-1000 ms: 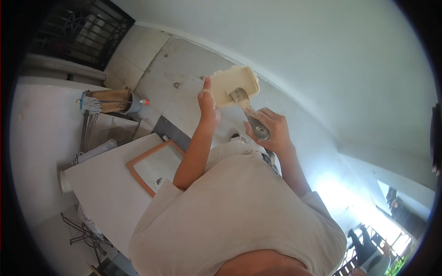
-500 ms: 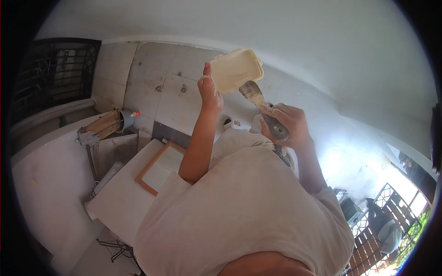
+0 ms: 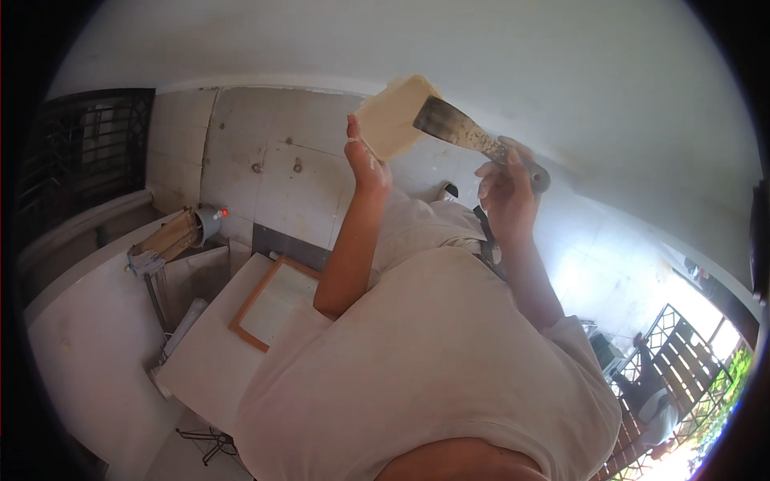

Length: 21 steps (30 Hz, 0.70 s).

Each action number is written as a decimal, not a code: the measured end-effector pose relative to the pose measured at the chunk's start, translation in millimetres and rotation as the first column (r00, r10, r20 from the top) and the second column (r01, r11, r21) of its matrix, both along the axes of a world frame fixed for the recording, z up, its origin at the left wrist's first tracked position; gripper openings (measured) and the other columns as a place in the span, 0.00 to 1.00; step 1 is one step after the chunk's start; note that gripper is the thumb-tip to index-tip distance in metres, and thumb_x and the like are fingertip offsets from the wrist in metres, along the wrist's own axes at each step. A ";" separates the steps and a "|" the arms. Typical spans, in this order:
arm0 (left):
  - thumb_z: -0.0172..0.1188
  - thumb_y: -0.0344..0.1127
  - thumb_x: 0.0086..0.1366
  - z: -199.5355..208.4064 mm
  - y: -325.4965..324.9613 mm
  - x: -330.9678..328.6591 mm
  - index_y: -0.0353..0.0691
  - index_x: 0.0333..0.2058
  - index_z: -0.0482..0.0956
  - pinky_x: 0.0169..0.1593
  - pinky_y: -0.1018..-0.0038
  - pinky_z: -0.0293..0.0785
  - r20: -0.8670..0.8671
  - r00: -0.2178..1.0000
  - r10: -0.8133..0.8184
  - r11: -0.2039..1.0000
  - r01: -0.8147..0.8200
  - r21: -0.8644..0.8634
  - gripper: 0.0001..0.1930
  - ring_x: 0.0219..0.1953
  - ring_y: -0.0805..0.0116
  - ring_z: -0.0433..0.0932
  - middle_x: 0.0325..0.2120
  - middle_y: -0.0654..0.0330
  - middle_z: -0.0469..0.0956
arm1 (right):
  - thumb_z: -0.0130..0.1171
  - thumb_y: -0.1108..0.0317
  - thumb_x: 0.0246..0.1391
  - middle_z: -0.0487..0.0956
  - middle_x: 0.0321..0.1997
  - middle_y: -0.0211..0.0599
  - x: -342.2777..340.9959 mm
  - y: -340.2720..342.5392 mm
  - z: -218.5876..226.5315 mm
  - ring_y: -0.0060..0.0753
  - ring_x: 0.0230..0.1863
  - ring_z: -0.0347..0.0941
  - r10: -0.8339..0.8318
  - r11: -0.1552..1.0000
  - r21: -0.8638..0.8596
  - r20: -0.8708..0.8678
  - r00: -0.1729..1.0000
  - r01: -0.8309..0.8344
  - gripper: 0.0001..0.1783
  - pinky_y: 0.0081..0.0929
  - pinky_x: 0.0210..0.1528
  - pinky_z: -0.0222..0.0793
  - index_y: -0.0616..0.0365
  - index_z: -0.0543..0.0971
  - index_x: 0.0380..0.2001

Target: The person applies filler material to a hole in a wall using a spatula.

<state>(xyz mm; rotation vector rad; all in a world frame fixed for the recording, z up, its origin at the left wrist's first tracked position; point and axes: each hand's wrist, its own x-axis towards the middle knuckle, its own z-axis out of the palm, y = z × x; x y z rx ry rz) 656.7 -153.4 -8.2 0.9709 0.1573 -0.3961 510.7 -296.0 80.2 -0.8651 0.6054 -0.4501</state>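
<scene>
My left hand grips a shallow cream-coloured plastic tub by its left side, thumb up along the edge. Pale paste coats the inside, and whitish smears mark my fingers. In my right hand is a putty knife, its handle between thumb and fingers. The wide blade points left, dark at the tip and crusted with dried paste near the handle. Its tip overlaps the tub's right edge in the picture; whether the two touch I cannot tell.
A large pale wall rises just ahead. Left of me stands a white table bearing a wood-framed panel. Beyond it are a grey bucket and cardboard. A slatted metal gate stands at lower right.
My right hand has risen to the right and turned over, so the putty knife lies flatter with its blade pointing left. The tub has tilted and shifted slightly left.
</scene>
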 end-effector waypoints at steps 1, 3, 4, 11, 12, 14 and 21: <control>0.41 0.58 0.71 -1.3 -6.2 -3.0 0.42 0.57 0.64 0.60 0.68 0.61 -0.007 1.000 0.000 1.000 0.000 0.003 0.28 0.58 0.67 0.67 0.54 0.61 0.69 | 0.51 0.63 0.62 0.78 0.24 0.49 2.4 0.2 -2.2 0.31 0.16 0.73 -0.018 0.998 0.067 -0.021 1.000 0.019 0.16 0.23 0.14 0.64 0.63 0.70 0.48; 0.40 0.57 0.71 -3.4 -21.5 -4.2 0.42 0.56 0.66 0.60 0.69 0.61 -0.048 0.993 0.106 0.994 -0.106 -0.004 0.27 0.57 0.67 0.67 0.53 0.61 0.70 | 0.50 0.66 0.61 0.78 0.24 0.50 8.0 5.7 -7.3 0.32 0.16 0.74 -0.046 0.990 0.132 -0.042 0.998 0.051 0.14 0.24 0.14 0.65 0.63 0.69 0.46; 0.40 0.57 0.71 -3.6 -25.4 -2.4 0.42 0.56 0.66 0.60 0.69 0.61 -0.047 0.994 0.094 0.996 -0.094 -0.006 0.27 0.57 0.67 0.67 0.53 0.61 0.70 | 0.50 0.67 0.60 0.78 0.24 0.51 12.9 12.0 -11.4 0.33 0.16 0.74 -0.054 0.994 0.093 -0.078 0.995 0.061 0.13 0.25 0.14 0.66 0.63 0.69 0.44; 0.40 0.56 0.72 -13.4 -17.0 36.6 0.41 0.57 0.66 0.60 0.69 0.62 0.035 0.999 0.010 1.000 -0.011 0.009 0.27 0.57 0.66 0.68 0.54 0.61 0.70 | 0.53 0.68 0.56 0.76 0.21 0.52 23.7 31.2 -6.9 0.35 0.13 0.72 -0.250 0.968 -0.035 -0.167 0.954 0.248 0.12 0.28 0.15 0.69 0.66 0.69 0.38; 0.40 0.56 0.72 -9.3 -15.0 45.3 0.39 0.57 0.66 0.60 0.69 0.62 0.029 1.000 -0.010 0.999 0.009 0.037 0.27 0.57 0.66 0.68 0.55 0.61 0.70 | 0.53 0.68 0.56 0.76 0.20 0.51 28.1 32.4 -0.9 0.35 0.13 0.71 -0.285 0.958 -0.047 -0.170 0.943 0.281 0.12 0.29 0.15 0.68 0.67 0.69 0.38; 0.43 0.54 0.72 -1.8 -9.9 60.4 0.34 0.54 0.68 0.59 0.71 0.63 -0.017 1.000 -0.010 1.000 0.010 0.005 0.27 0.55 0.68 0.70 0.52 0.59 0.72 | 0.54 0.67 0.57 0.76 0.19 0.51 29.4 35.0 7.9 0.34 0.12 0.70 -0.321 0.945 -0.117 -0.171 0.932 0.304 0.13 0.27 0.14 0.67 0.68 0.70 0.38; 0.50 0.53 0.69 10.4 19.7 115.9 0.31 0.53 0.70 0.57 0.69 0.66 0.067 0.917 -0.393 0.915 0.382 0.131 0.28 0.53 0.68 0.72 0.50 0.58 0.75 | 0.58 0.65 0.58 0.74 0.14 0.41 56.0 17.3 35.3 0.24 0.09 0.65 -0.404 0.800 -0.519 -0.096 0.910 0.301 0.14 0.20 0.10 0.57 0.71 0.79 0.33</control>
